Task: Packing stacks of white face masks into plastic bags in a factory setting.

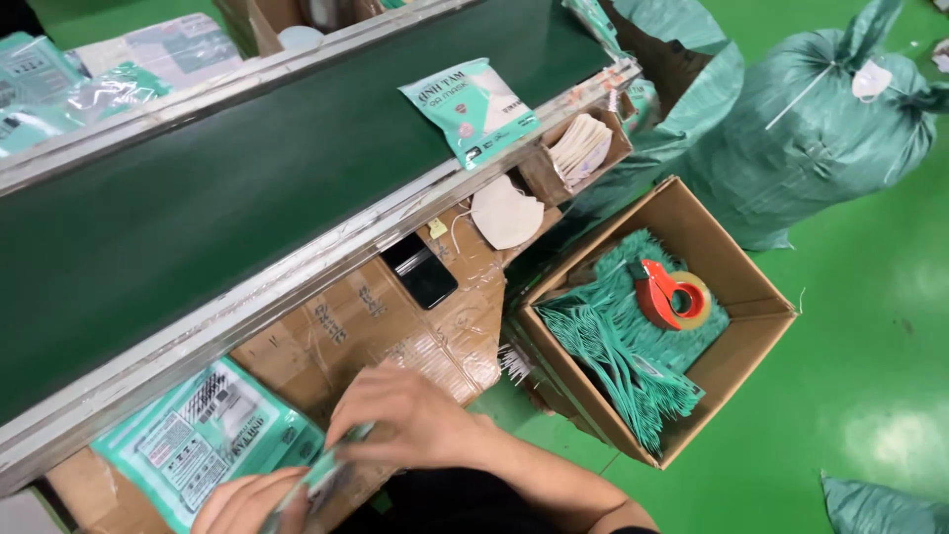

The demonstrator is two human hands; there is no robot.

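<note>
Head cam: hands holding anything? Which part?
Yes. Both the left hand and the right hand pinch a thin green pouch between them, right at its upper end, left lower down. The exact grip is blurred.

Bright, even overhead light fills the scene. Soft glare patches lie on the green floor [880, 297] right of the box [736, 326]. Shadows are faint. Both hands below the box are motion-blurred.

Left hand [242, 502] cut off at 6 o'clock edge; pouch [321, 475] in both hands motion-blurred; right hand [410, 415] fingertips hidden behind it.
</note>
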